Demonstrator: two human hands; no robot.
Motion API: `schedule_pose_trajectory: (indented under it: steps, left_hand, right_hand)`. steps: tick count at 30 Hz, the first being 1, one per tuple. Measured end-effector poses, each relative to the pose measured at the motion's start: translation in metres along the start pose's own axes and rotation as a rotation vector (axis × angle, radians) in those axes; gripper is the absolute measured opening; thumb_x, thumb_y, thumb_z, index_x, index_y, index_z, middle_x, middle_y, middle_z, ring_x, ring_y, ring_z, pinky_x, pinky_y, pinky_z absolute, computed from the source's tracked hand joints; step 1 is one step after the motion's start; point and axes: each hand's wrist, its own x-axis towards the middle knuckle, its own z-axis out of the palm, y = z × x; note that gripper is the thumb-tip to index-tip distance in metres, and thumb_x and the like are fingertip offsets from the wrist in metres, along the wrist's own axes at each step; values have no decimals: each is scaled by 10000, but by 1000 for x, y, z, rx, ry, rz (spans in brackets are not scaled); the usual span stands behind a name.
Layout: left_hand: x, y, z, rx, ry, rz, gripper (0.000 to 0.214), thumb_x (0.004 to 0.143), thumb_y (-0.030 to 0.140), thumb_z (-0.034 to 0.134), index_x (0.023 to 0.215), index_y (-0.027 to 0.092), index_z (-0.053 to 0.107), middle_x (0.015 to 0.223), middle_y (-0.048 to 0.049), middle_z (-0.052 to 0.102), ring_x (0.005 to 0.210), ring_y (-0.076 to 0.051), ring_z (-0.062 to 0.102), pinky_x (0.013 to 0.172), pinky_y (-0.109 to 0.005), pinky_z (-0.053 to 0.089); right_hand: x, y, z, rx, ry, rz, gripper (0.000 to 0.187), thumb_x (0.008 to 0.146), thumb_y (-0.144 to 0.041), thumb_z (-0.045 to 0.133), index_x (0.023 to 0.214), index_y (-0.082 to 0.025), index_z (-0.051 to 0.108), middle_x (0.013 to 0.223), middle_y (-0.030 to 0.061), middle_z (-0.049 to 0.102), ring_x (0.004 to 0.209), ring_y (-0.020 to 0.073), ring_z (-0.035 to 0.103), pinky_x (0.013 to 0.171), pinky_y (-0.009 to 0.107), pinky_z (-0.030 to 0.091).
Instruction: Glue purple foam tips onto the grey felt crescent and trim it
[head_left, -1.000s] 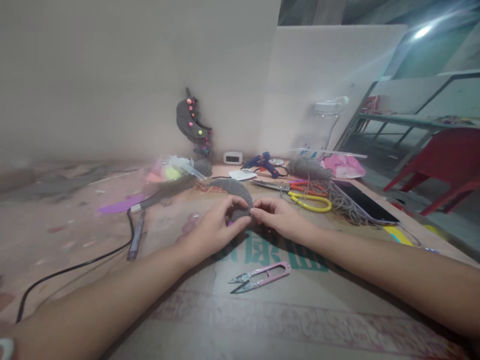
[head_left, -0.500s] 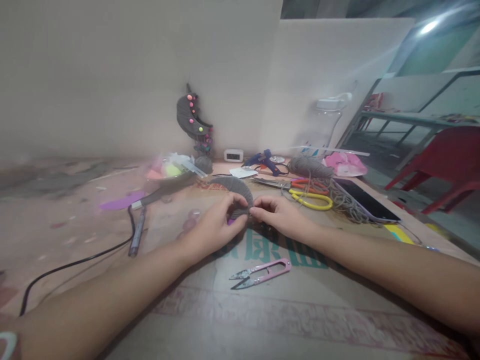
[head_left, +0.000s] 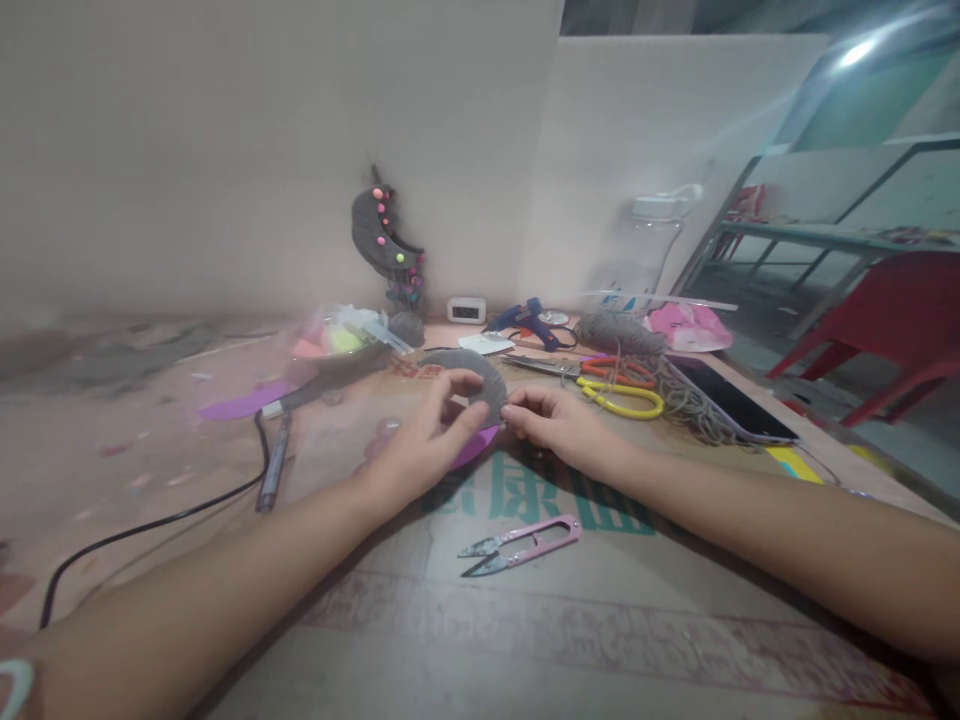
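A crescent wrapped in grey yarn (head_left: 493,386) is held above the cardboard, with part of a purple piece (head_left: 475,448) showing under it. My left hand (head_left: 439,425) grips the crescent's inner side between thumb and fingers. At the crescent's near right end, my right hand (head_left: 551,425) is closed in a pinch on what looks like the grey yarn; the fingertips hide most of it. Pink thread snips (head_left: 536,542) lie on the cardboard in front of both hands, blades pointing left.
Scissors with orange and yellow handles (head_left: 621,398), tangled yarn (head_left: 697,410) and a phone (head_left: 735,400) lie to the right. Behind are a blue glue gun (head_left: 529,322), a small clock (head_left: 466,310) and a bottle (head_left: 649,245). A decorated crescent (head_left: 371,230) hangs on the wall. A marker (head_left: 275,465) lies left.
My left thumb and fingers have shifted slightly up and left on the crescent, exposing more of it and of the purple piece. My right hand stays pinched at its end.
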Motion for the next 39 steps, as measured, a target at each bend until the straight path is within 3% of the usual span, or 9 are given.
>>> schedule_pose_trajectory:
  steps: [3, 7, 15, 21, 29, 32, 39]
  left_hand:
    - [5, -6, -2, -53, 94, -27, 265, 946, 446, 415, 951, 204, 522, 904, -20, 573, 798, -153, 550, 733, -279, 446]
    - [9, -9, -5, 27, 59, -79, 397, 953, 482, 349, 741, 198, 528, 720, 2, 535, 700, -155, 495, 668, -276, 391]
    - [8, 1, -2, 138, -47, -46, 330, 855, 480, 543, 724, 177, 546, 691, 25, 503, 689, -142, 464, 632, -256, 345]
    - [8, 5, -3, 136, -32, -78, 325, 847, 442, 545, 657, 182, 497, 633, 37, 463, 618, -126, 422, 597, -257, 329]
    - [8, 6, -4, 69, -75, -47, 359, 902, 449, 459, 660, 187, 497, 654, 25, 482, 650, -135, 454, 618, -257, 355]
    - [8, 4, -4, 101, -46, -64, 361, 885, 459, 498, 648, 188, 485, 645, 29, 474, 637, -131, 444, 607, -257, 345]
    - [8, -2, -6, 80, -99, -42, 349, 897, 434, 502, 652, 185, 491, 628, 36, 465, 600, -116, 425, 579, -247, 338]
  right_hand:
    - [1, 3, -2, 32, 36, 0, 308, 784, -474, 632, 792, -173, 565, 568, -67, 475, 451, 60, 379, 426, 201, 281]
    - [2, 5, -2, 81, 65, -33, 326, 782, -495, 636, 773, -182, 545, 564, -74, 466, 444, 57, 356, 423, 202, 292]
    - [1, 3, -1, 59, 40, -26, 319, 793, -489, 626, 772, -184, 537, 562, -71, 471, 442, 62, 373, 421, 200, 297]
    - [1, 4, -3, 22, 29, -76, 404, 825, -574, 567, 754, -176, 552, 571, -57, 479, 455, 62, 362, 435, 204, 305]
    - [1, 7, -3, 23, -6, -30, 366, 783, -539, 628, 769, -175, 586, 574, -62, 459, 466, 69, 387, 415, 201, 313]
    - [0, 6, -2, 13, -16, -33, 356, 790, -529, 621, 762, -177, 577, 584, -59, 468, 475, 75, 411, 420, 207, 327]
    - [0, 4, -4, -7, -43, -59, 362, 788, -515, 626, 707, -170, 552, 564, -60, 456, 476, 67, 387, 442, 211, 303]
